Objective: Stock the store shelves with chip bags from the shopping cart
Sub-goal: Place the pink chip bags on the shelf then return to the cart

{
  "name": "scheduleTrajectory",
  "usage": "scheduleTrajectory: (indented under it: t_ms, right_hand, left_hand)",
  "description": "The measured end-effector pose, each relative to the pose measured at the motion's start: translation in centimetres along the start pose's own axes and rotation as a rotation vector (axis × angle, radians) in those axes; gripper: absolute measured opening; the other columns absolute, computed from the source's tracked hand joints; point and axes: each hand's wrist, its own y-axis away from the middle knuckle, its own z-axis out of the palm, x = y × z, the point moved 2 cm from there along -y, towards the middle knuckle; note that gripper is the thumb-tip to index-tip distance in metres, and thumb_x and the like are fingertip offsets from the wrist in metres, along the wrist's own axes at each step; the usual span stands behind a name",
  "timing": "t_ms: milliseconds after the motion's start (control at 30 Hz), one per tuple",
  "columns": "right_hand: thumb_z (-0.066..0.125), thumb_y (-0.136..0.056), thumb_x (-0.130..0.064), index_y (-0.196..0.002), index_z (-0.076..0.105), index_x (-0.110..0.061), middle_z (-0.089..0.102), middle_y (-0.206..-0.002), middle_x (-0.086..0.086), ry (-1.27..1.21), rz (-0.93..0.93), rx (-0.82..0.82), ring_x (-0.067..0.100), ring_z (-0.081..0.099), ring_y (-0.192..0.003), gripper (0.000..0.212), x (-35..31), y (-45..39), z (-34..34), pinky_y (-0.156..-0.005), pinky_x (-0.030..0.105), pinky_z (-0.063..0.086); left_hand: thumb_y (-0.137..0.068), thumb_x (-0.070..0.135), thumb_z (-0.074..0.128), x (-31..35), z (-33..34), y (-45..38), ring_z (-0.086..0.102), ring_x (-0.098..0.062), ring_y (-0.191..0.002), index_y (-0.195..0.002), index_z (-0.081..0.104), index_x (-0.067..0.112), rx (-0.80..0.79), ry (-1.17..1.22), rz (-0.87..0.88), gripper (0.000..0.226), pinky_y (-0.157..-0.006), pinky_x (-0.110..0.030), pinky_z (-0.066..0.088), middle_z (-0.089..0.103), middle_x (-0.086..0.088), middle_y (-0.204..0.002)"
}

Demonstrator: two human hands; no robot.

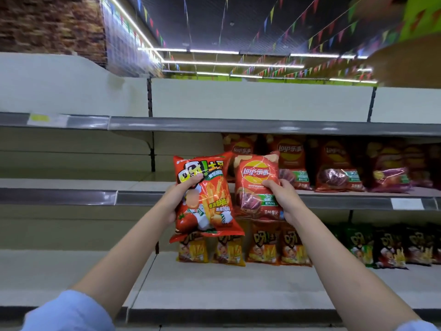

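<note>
Left hand (177, 199) grips a red fries bag (205, 199) mid-frame; right hand (285, 201) grips a Lay's bag (256, 185) beside it, edges nearly touching. Middle shelf (133, 197) sits bare toward frame left, with Lay's bags lined up (334, 166) on its right side.

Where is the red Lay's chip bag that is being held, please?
In the head view, the red Lay's chip bag is right of centre, gripped by the right hand, beside the red fries-picture bag.
</note>
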Motion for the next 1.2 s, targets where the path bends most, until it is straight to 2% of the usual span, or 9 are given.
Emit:
scheduleTrajectory:
  t_ms: [133, 333, 433, 633, 733, 833, 1033, 1133, 1200]
  right_hand:
    - [0.065, -0.090, -0.030, -0.134, 0.041, -0.015, 0.062, -0.115, 0.012, -0.006, 0.006, 0.024, 0.024, 0.065, -0.087, 0.052, -1.1, -3.9, 0.0, -0.061, 0.032, 0.053]
    - [0.064, -0.090, -0.030, -0.125, 0.040, -0.017, 0.060, -0.105, 0.010, -0.002, -0.018, 0.001, 0.025, 0.064, -0.085, 0.045, -2.5, -9.3, 1.9, -0.064, 0.033, 0.054]
    - [0.064, -0.089, -0.031, -0.134, 0.036, -0.014, 0.058, -0.106, 0.011, -0.018, -0.006, -0.007, 0.027, 0.063, -0.084, 0.056, -2.4, -11.4, 3.3, -0.065, 0.035, 0.054]
    - [0.056, -0.095, -0.022, -0.143, 0.032, -0.017, 0.056, -0.092, 0.005, -0.005, -0.022, 0.024, 0.023, 0.060, -0.077, 0.054, -1.5, -14.4, 4.3, -0.057, 0.031, 0.049]
    - [0.055, -0.095, -0.018, -0.142, 0.034, -0.013, 0.057, -0.103, 0.013, 0.059, -0.041, 0.062, 0.028, 0.060, -0.083, 0.053, -0.7, -15.0, 4.3, -0.065, 0.033, 0.052]
    - [0.059, -0.093, -0.023, -0.136, 0.041, -0.007, 0.060, -0.113, 0.017, 0.171, -0.061, 0.095, 0.033, 0.062, -0.096, 0.050, -0.6, -15.1, 3.9, -0.083, 0.042, 0.054]
    - [0.063, -0.090, -0.036, -0.133, 0.045, -0.001, 0.055, -0.131, 0.019, 0.343, -0.199, 0.131, 0.036, 0.054, -0.118, 0.059, -1.6, -13.4, 1.9, -0.099, 0.044, 0.046]
    - [0.058, -0.092, -0.043, -0.133, 0.046, -0.008, 0.052, -0.135, 0.012, 0.376, -0.237, 0.121, 0.031, 0.047, -0.127, 0.055, -1.6, -12.2, -0.4, -0.103, 0.040, 0.041]
    - [0.056, -0.091, -0.049, -0.118, 0.053, -0.018, 0.061, -0.123, 0.008, 0.321, -0.260, 0.054, 0.028, 0.056, -0.120, 0.041, -1.5, -11.5, -1.9, -0.102, 0.042, 0.044]
  left_hand:
    - [-0.064, 0.043, 0.076, 1.0, 0.4, -3.4, 0.071, -0.031, -0.087, -0.109, 0.064, 0.010, 0.003, -0.005, 0.029, 0.057, -0.088, -0.044, 0.054, 0.074, -0.013, -0.100]
    - [-0.062, 0.048, 0.077, 2.5, -0.2, -8.2, 0.068, -0.034, -0.098, -0.106, 0.066, 0.012, 0.027, -0.031, 0.051, 0.057, -0.098, -0.049, 0.048, 0.073, -0.013, -0.103]
    - [-0.072, 0.046, 0.071, 2.8, -0.6, -9.6, 0.069, -0.030, -0.087, -0.100, 0.066, 0.014, 0.003, -0.040, 0.038, 0.043, -0.096, -0.044, 0.050, 0.074, -0.010, -0.094]
    - [-0.083, 0.042, 0.064, 3.3, -0.1, -11.7, 0.071, -0.023, -0.071, -0.095, 0.065, 0.014, -0.052, -0.074, 0.016, 0.031, -0.081, -0.036, 0.054, 0.074, -0.007, -0.081]
    - [-0.087, 0.040, 0.061, 3.3, 0.5, -11.9, 0.070, -0.021, -0.068, -0.093, 0.064, 0.014, -0.073, -0.086, 0.016, 0.027, -0.076, -0.033, 0.054, 0.074, -0.005, -0.078]
    - [-0.088, 0.040, 0.060, 3.0, 1.4, -11.7, 0.071, -0.020, -0.065, -0.093, 0.064, 0.015, -0.088, -0.093, 0.018, 0.026, -0.070, -0.030, 0.056, 0.074, -0.004, -0.077]
    - [-0.071, 0.045, 0.069, 2.0, 4.1, -10.8, 0.070, -0.023, -0.075, -0.095, 0.066, 0.014, -0.077, -0.100, 0.037, 0.039, -0.080, -0.035, 0.055, 0.074, -0.007, -0.086]
    - [-0.073, 0.043, 0.070, 1.2, 6.4, -10.4, 0.071, -0.022, -0.076, -0.097, 0.066, 0.013, -0.059, -0.110, 0.079, 0.039, -0.076, -0.032, 0.057, 0.075, -0.007, -0.089]
    - [-0.074, 0.042, 0.070, 0.7, 8.2, -10.0, 0.071, -0.021, -0.076, -0.100, 0.066, 0.012, -0.062, -0.116, 0.088, 0.040, -0.073, -0.031, 0.058, 0.075, -0.007, -0.090]
